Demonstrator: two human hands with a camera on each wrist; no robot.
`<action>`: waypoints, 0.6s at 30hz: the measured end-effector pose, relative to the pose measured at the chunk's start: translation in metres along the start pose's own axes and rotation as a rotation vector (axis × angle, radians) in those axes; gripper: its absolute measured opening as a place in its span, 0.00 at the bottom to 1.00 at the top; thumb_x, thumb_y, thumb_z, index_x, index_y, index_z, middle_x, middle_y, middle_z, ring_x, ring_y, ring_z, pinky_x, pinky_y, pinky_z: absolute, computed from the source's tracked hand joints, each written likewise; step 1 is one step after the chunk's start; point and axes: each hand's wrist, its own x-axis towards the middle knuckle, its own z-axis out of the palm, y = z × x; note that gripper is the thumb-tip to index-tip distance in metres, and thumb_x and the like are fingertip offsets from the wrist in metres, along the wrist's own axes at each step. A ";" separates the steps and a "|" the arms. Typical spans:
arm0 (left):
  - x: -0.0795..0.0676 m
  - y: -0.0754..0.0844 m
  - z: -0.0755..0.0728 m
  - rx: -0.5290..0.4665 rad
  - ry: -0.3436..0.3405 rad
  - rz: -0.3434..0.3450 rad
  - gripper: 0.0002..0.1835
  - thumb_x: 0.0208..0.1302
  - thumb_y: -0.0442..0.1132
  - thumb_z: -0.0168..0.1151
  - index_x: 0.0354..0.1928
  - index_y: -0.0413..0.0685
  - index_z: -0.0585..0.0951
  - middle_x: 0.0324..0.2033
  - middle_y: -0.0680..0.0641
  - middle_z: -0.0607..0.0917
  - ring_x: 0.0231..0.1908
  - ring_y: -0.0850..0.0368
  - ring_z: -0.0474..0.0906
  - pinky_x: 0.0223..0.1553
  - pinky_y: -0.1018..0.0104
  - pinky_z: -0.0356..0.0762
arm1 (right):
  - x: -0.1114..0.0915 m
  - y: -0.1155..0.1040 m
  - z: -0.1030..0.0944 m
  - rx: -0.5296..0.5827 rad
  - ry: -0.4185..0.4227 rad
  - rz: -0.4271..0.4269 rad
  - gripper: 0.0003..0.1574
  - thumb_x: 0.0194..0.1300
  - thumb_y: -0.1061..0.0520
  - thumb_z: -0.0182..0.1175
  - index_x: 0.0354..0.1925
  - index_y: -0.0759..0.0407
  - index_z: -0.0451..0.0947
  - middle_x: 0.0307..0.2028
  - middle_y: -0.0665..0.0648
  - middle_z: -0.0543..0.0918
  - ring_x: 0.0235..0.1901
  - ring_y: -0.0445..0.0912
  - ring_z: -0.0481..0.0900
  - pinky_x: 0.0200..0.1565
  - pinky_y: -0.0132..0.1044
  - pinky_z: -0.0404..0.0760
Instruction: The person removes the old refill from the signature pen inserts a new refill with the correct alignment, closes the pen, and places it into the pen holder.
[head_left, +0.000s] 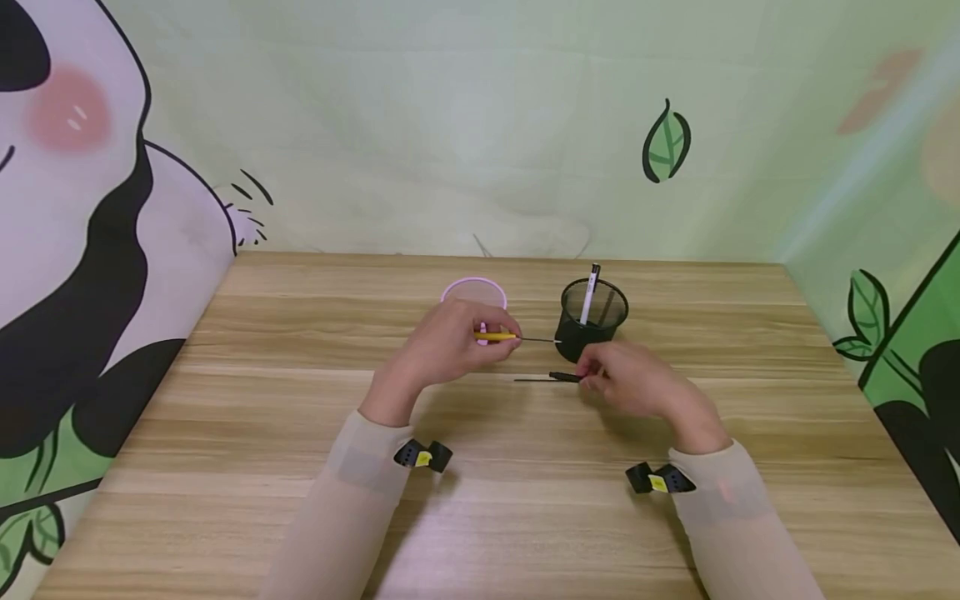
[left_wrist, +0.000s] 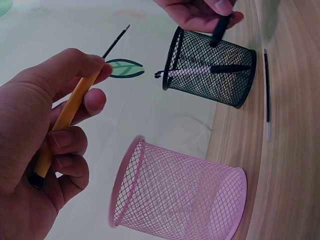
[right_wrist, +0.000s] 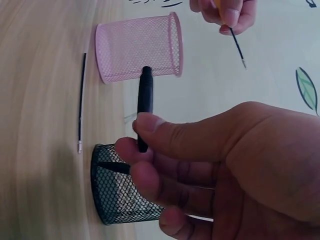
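Observation:
My left hand (head_left: 450, 343) grips a yellow pen barrel (left_wrist: 75, 102) with a black end. A thin dark refill (left_wrist: 116, 43) sticks out of the barrel past my fingertips. Between thumb and fingers, my right hand (head_left: 637, 382) pinches a short black pen piece (right_wrist: 145, 92), shaped like a cap. On the wooden table below lies another pen refill (right_wrist: 81, 105), dark with a pale end. Behind the right hand stands a black mesh pen cup (head_left: 576, 337) holding a white pen (head_left: 589, 296) with a black top.
A pink mesh pen cup (left_wrist: 180, 190) stands left of the black one, partly hidden by my left hand in the head view. The wooden table (head_left: 525, 533) ends at a cloth backdrop (head_left: 450, 125) printed with a panda and leaves.

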 end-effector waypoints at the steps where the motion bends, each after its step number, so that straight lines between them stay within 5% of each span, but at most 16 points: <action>1: 0.000 0.000 0.000 0.001 -0.001 0.000 0.02 0.61 0.49 0.66 0.34 0.65 0.85 0.24 0.63 0.81 0.26 0.66 0.75 0.29 0.69 0.74 | 0.000 -0.001 -0.001 0.012 -0.004 0.006 0.02 0.66 0.58 0.61 0.37 0.53 0.80 0.33 0.48 0.84 0.34 0.42 0.77 0.41 0.41 0.76; 18: -0.001 -0.005 0.000 0.022 0.007 -0.007 0.04 0.61 0.49 0.65 0.34 0.64 0.86 0.24 0.63 0.80 0.27 0.66 0.75 0.29 0.69 0.74 | -0.008 -0.002 -0.016 0.171 0.157 -0.052 0.04 0.68 0.55 0.60 0.37 0.54 0.77 0.29 0.49 0.81 0.29 0.42 0.75 0.34 0.36 0.73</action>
